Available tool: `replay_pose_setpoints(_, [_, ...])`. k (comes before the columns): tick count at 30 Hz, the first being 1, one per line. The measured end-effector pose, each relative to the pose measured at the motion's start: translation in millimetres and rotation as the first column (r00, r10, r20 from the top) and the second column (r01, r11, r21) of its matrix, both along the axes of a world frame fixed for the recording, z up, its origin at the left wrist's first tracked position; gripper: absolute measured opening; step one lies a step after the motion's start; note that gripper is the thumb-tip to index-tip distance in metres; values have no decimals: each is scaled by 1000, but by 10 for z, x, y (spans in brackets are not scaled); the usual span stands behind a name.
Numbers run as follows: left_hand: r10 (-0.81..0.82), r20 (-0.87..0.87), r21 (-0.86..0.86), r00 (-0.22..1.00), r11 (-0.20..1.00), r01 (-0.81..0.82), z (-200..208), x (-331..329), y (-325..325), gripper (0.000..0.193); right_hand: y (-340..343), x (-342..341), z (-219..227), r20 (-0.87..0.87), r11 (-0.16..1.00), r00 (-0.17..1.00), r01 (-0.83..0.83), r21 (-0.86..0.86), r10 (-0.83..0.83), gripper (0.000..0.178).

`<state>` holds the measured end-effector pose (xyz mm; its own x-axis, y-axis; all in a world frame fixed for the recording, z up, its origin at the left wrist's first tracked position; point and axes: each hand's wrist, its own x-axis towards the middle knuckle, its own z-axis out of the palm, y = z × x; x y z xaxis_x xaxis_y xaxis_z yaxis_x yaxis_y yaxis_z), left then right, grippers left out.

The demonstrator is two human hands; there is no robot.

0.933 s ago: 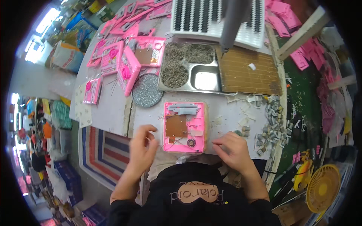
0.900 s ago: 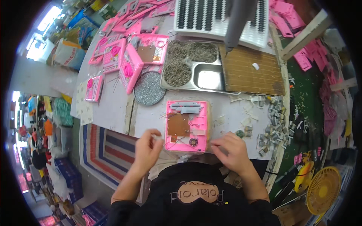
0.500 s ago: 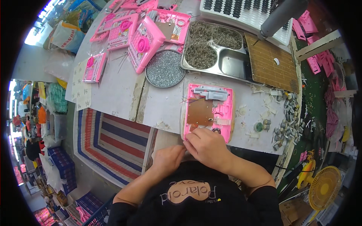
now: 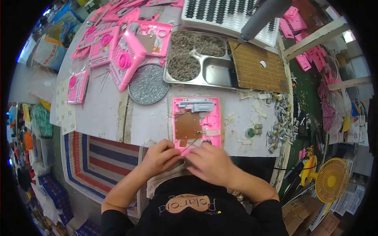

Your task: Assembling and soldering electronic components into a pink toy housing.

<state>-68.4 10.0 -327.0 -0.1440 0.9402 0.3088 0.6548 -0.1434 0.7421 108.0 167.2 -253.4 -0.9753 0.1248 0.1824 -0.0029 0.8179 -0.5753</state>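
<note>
Left hand (image 4: 160, 158) moves up since the earlier frame, to the lower-left corner of the pink plastic housing (image 4: 214, 121); right hand (image 4: 212, 163) shifts rightward along its lower edge; fingers of both narrow, bent; cannot tell whether either grips the thin wires (image 4: 191, 145); housing lies open-side up, brown circuit board (image 4: 187, 126) showing, at the worktable's near edge.

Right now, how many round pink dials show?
4: the first dial behind and left of the round dish; the second dial farther left and back; the third dial beyond that; the fourth dial farthest left, nearer the front. Others may hide in the pink pile.
</note>
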Motion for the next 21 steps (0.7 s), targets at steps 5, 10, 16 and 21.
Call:
replay_pose_setpoints(5, [-216, -83, -16, 973, 976, 216, 35, -231, 145, 21, 782, 579, -36, 57, 886, 885, 463, -21, -461, 16])
replay_pose_setpoints(10, [-343, -125, -93, 931, 938, 333, 196, -320, 272, 22, 1540, 1011, -186, 8, 702, 713, 687, 188, -701, 11])
replay_pose_setpoints(16, [-393, -116, -155, 912, 914, 374, 181, -407, 297, 24, 2021, 1208, -62, 48, 522, 523, 834, 179, -851, 12])
replay_pose_setpoints(21, [-359, -70, -243, 931, 911, 333, 267, -430, 310, 29, 2257, 1306, 22, 18, 444, 446, 883, 153, -895, 13])
